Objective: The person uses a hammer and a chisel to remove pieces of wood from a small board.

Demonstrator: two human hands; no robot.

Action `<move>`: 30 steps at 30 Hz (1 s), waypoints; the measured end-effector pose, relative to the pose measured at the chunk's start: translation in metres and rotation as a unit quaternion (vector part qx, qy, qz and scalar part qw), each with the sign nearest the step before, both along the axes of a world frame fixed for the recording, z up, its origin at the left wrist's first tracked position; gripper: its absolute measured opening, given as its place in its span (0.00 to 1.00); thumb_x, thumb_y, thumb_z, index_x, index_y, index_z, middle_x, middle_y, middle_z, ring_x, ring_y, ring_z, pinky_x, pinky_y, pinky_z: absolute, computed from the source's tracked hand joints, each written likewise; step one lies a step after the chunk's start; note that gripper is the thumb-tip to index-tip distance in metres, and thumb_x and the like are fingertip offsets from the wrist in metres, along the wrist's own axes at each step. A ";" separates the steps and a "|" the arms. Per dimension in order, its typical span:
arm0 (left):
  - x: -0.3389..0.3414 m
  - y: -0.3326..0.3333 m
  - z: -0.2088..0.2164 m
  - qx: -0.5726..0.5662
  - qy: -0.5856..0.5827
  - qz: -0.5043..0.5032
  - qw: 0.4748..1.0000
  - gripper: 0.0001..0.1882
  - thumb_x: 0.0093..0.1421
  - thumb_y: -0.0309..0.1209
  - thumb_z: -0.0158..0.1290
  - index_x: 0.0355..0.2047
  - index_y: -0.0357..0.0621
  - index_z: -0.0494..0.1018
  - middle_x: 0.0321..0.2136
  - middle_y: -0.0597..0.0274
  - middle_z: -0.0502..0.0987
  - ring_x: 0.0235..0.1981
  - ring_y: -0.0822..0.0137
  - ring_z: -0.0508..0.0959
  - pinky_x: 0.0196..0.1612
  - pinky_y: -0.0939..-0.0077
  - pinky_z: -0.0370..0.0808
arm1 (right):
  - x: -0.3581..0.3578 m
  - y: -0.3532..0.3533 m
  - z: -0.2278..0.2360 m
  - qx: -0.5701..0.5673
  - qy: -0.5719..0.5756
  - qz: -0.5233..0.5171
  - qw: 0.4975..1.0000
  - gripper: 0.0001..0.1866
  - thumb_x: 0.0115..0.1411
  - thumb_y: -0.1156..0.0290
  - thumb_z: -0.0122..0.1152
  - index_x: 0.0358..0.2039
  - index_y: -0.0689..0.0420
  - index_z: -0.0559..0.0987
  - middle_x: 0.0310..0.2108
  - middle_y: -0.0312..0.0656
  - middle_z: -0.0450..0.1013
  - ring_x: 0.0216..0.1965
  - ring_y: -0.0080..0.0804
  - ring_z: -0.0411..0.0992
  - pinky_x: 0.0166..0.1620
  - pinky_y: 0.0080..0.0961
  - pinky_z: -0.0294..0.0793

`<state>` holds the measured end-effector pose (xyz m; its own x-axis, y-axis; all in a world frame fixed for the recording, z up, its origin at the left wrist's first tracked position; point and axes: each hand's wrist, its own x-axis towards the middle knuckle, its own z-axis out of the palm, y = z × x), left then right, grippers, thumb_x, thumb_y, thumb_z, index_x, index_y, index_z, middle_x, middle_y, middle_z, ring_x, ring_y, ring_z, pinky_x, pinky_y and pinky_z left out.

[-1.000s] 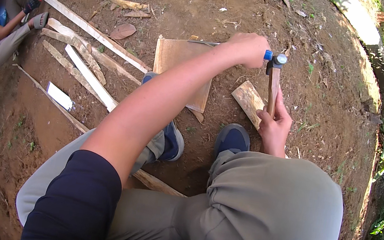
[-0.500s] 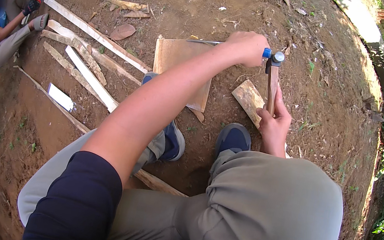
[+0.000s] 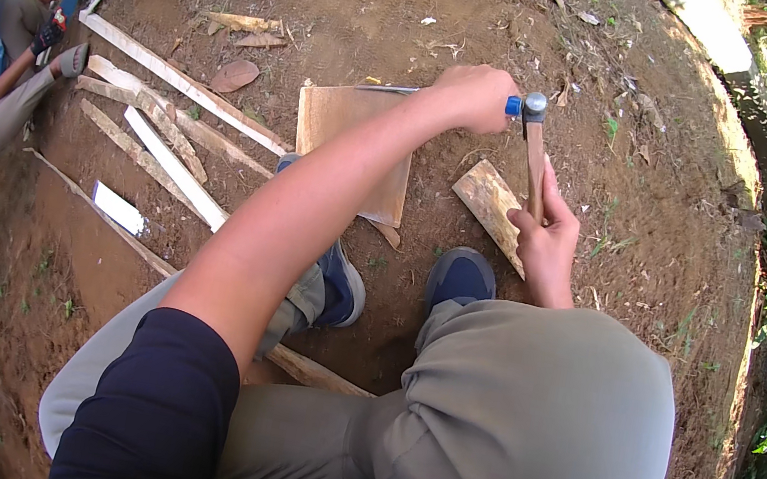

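Brown dirt ground [image 3: 624, 259] spreads all around. Long wood strips [image 3: 182, 82] lie across its left side. A square board [image 3: 328, 114] lies flat ahead, partly hidden by the left arm [image 3: 308, 207]. To its right lies a shorter piece of wood [image 3: 485, 206]. The right hand [image 3: 547, 242] has its grip wrapped around a hammer [image 3: 534, 163], head upward. The left hand [image 3: 476, 98] has its grip clamped on a blue-handled tool [image 3: 513, 106], butt beside the hammer head, metal shaft reaching the board's far edge.
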<state>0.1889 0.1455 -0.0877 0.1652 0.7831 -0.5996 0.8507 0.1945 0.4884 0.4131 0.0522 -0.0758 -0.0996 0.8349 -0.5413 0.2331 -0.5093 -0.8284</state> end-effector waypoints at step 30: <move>-0.010 0.000 -0.003 -0.014 0.009 0.002 1.000 0.09 0.55 0.34 0.58 0.36 0.53 0.82 0.38 0.51 0.85 0.42 0.49 0.85 0.47 0.55 0.80 | -0.012 -0.005 -0.007 0.005 0.001 0.044 0.999 0.44 0.55 0.88 0.58 0.73 0.60 0.60 0.59 0.46 0.72 0.55 0.30 0.74 0.56 0.23 0.72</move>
<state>0.1787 0.1454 -0.0906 0.1512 0.7667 -0.6240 0.8588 0.2107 0.4670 0.4013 0.0471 -0.0829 -0.1743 0.8277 -0.5334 0.2743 -0.4794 -0.8336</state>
